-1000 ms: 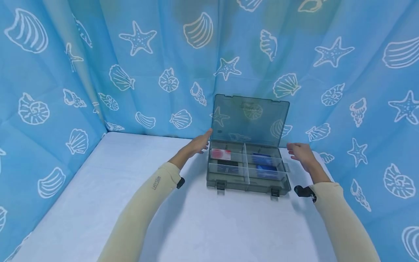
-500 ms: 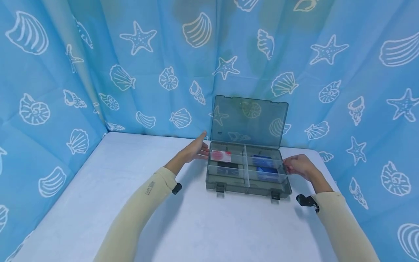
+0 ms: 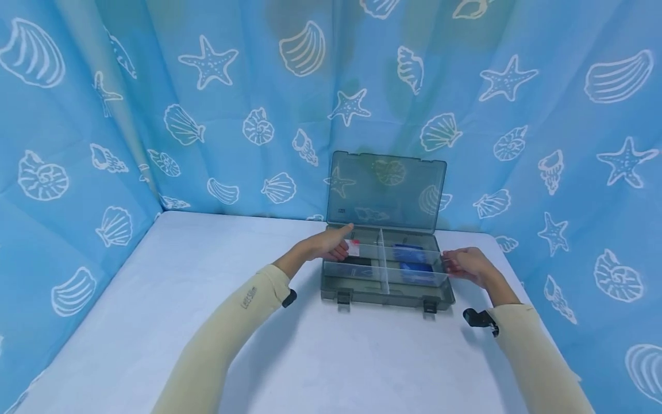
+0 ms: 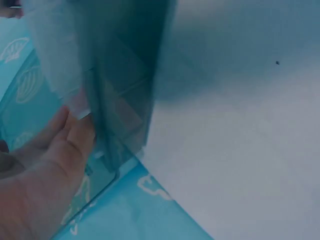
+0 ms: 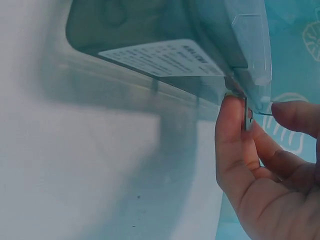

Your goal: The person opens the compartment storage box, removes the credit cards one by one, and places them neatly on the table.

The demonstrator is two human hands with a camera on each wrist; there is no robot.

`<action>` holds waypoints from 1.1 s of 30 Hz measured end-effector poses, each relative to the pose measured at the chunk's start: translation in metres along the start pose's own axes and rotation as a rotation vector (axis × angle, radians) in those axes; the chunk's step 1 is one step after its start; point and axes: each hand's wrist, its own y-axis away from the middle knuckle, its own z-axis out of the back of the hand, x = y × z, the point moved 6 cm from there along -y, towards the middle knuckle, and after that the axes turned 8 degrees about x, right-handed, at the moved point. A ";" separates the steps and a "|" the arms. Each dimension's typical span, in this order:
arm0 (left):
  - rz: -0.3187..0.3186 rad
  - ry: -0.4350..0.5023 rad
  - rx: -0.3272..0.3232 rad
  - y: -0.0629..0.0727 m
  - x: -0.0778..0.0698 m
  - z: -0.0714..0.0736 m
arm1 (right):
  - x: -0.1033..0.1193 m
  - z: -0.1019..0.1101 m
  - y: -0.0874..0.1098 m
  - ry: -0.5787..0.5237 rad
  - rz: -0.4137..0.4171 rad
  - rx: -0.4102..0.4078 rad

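A smoky grey plastic organizer box [image 3: 357, 295] sits at the back of the table, its see-through lid [image 3: 385, 192] raised. Inside is a clear divider tray [image 3: 384, 276]. Blue packets [image 3: 418, 271] lie on the right, a dark flat item [image 3: 357, 268] and a red-and-white card [image 3: 354, 247] on the left. My left hand [image 3: 328, 244] reaches over the box's left wall, fingers curled at the tray's edge, partly covering the card. At the right end, my right hand [image 3: 469, 265] pinches the tray's edge; the right wrist view shows thumb and fingers at a thin tab.
A white tabletop [image 3: 331, 356] stretches in front of the box. Behind and to both sides hangs a blue curtain [image 3: 233, 144] with shell and starfish prints, close behind the lid. Two latches [image 3: 430, 306] hang from the box's front.
My left hand has moved right, from beside the box to over its left wall, its fingers curling. My right hand has moved in from outside the box to the tray's right edge.
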 end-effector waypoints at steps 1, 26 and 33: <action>0.015 -0.016 -0.012 0.000 0.003 -0.001 | -0.001 -0.002 -0.001 -0.033 -0.005 0.007; 0.144 0.126 -0.045 -0.007 0.001 -0.006 | -0.015 -0.008 -0.001 -0.170 -0.096 0.082; 0.094 0.283 -0.053 -0.012 0.007 -0.005 | -0.017 -0.006 -0.002 -0.190 -0.089 0.086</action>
